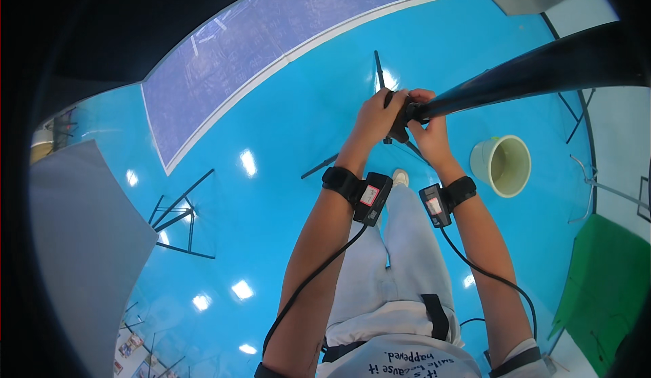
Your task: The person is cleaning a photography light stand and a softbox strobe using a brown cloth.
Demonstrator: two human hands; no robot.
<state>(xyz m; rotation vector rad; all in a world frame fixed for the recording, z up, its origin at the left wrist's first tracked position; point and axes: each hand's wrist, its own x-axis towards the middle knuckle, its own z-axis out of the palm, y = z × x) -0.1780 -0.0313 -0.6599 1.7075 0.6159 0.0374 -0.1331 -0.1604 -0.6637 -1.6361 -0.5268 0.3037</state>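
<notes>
Both of my hands are closed around the black head (400,128) of a tripod stand, a little above the middle of the view. My left hand (373,117) wraps it from the left, its fingers over the top. From the right, my right hand (434,136) grips the same joint, thumb below and fingers above. A thick black pole (542,68) runs from this joint out to the upper right. Thin black stand legs (319,166) spread on the floor below my hands. My fingers hide part of the joint.
A cream bucket (480,162) stands on the glossy blue floor (264,120) to the right. A blue-violet panel with a white border (285,32) lies at the upper left. Another black stand (190,212), a grey panel (88,235) and green cloth (603,283) surround me. Cabled boxes are strapped to my wrists.
</notes>
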